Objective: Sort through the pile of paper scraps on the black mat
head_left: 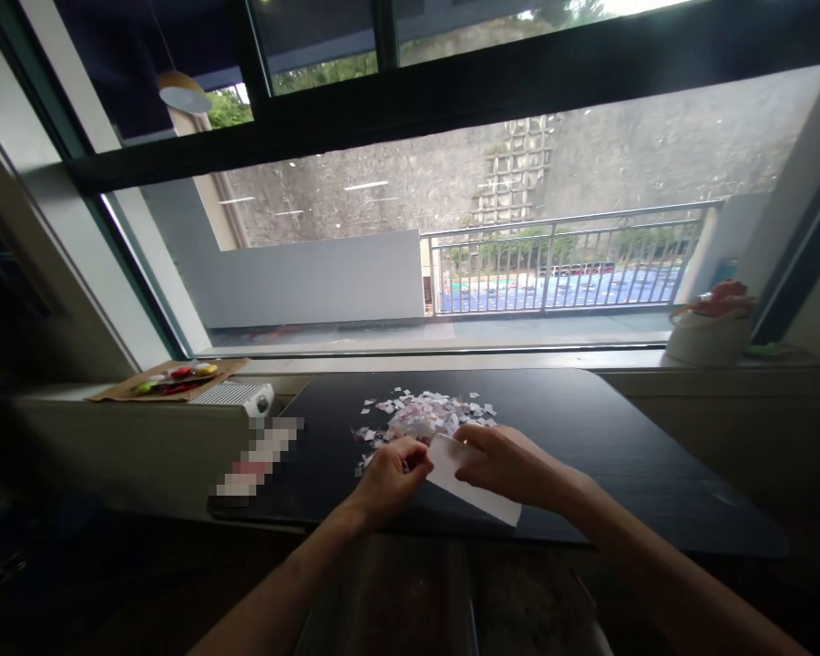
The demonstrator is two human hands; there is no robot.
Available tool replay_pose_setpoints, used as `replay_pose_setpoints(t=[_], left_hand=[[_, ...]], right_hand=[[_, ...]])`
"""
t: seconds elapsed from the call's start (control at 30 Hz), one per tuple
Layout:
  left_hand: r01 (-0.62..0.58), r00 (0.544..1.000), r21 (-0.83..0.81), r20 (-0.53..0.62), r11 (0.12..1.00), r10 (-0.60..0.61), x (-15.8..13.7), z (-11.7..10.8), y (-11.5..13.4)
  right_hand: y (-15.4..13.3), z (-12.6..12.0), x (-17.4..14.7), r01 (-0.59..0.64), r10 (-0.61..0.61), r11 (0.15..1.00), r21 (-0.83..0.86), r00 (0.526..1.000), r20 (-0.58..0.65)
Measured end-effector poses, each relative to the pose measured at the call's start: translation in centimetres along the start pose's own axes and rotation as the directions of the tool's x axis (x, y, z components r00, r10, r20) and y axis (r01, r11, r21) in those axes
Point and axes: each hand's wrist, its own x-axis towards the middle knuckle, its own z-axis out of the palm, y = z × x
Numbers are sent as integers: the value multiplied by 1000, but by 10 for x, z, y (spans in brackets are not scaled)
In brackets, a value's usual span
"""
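My right hand [506,463] grips a long white piece of paper [482,497] near its upper end, thumb and fingers closed on it. The paper slants down to the right, over the near part of a dark table [588,456]. At the paper's upper left corner, my left hand [394,472] is closed in a pinch, its fingertips at the edge. Just beyond both hands lies a loose heap of small torn paper scraps [430,412], mostly white with some pinkish ones. Several scraps are scattered around the heap, and my left hand partly covers those on its near side.
A blurred-out strip [260,465] lies at the table's left edge. Left of the table, a brown board [168,381] with colourful items rests on a ledge beside a white slatted unit [236,399]. A white container [711,333] stands on the right sill, below a large window.
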Motion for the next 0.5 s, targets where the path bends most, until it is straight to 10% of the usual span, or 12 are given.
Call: replay_pose_setpoints(t=[0.1,0.27,0.5], left_hand=[[41,999,-51,-2,998,-41,1,8,1],[-51,999,-23,-11,998,50,2,2,2],[49,890,409,-432,911,146,-10,-53,-66]], right_hand=[[25,17,-18,5,54,820,572,995,-87],[51,51,-26,68,194,539,839,960,-203],[52,53,-25,93,209,684,724,926,-316]])
